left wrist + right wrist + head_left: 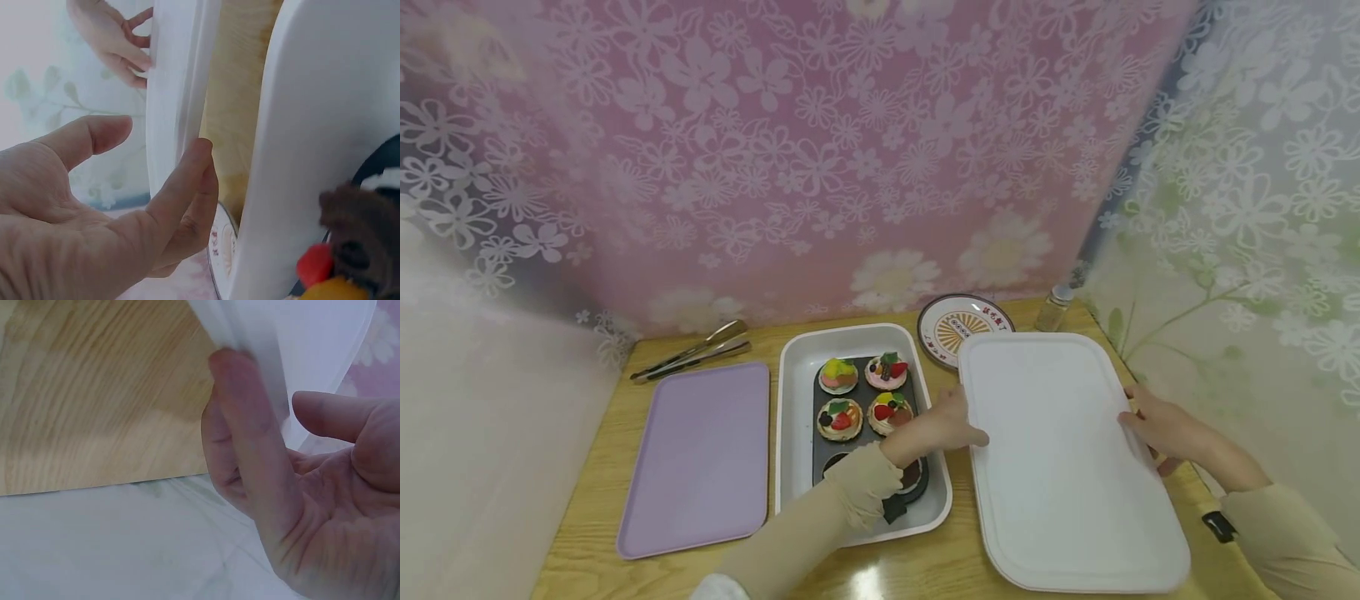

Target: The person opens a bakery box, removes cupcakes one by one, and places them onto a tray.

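Note:
A large white lid with rounded corners lies between my two hands on the right of the table. My left hand holds its left edge, the thumb over the top and the fingers at the side. On the opposite edge my right hand grips it, with fingers curled round the rim in the right wrist view. Left of the lid stands a white rectangular container, partly hidden by my left forearm. In it sits a dark muffin tin with several fruit tarts.
A lilac tray lies on the left, with metal tongs behind it. At the back, a printed plate is partly covered by the lid. A small capped jar stands at the back right. Patterned curtains border the wooden table.

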Demonstrator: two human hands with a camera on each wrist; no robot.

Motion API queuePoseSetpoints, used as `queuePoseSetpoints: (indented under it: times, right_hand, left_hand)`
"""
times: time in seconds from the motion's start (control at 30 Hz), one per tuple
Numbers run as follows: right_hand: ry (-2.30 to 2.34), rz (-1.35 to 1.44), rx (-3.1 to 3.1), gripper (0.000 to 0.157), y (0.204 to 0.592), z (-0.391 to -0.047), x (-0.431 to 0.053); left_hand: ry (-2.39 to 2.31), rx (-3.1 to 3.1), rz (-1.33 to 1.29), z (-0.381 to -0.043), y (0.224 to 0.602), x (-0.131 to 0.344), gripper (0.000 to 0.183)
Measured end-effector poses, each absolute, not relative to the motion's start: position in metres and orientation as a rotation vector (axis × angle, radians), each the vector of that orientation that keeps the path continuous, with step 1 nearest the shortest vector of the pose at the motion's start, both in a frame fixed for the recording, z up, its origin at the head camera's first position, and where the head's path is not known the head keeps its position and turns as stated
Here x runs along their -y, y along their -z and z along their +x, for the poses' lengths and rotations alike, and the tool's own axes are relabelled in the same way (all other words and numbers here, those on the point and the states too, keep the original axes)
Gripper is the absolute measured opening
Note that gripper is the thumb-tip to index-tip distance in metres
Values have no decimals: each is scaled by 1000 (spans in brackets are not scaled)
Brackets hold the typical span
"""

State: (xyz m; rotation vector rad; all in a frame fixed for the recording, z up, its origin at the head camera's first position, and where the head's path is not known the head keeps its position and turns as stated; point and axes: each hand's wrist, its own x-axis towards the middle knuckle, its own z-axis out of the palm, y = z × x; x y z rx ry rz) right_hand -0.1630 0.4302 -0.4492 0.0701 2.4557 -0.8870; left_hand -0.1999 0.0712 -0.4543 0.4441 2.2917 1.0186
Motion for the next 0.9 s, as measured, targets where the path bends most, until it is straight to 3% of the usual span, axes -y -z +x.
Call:
queuePoseSetpoints:
  times: [0.23,0.9]
  right_hand:
    - [872,73,-2448,58,465,-158,-440]
    - [864,110,-2373,55,502,-152,-448]
  left_hand:
    - [-908,-2300,361,-188,467,-85,104]
    - [-676,-2329,381,-173,477,-101,97]
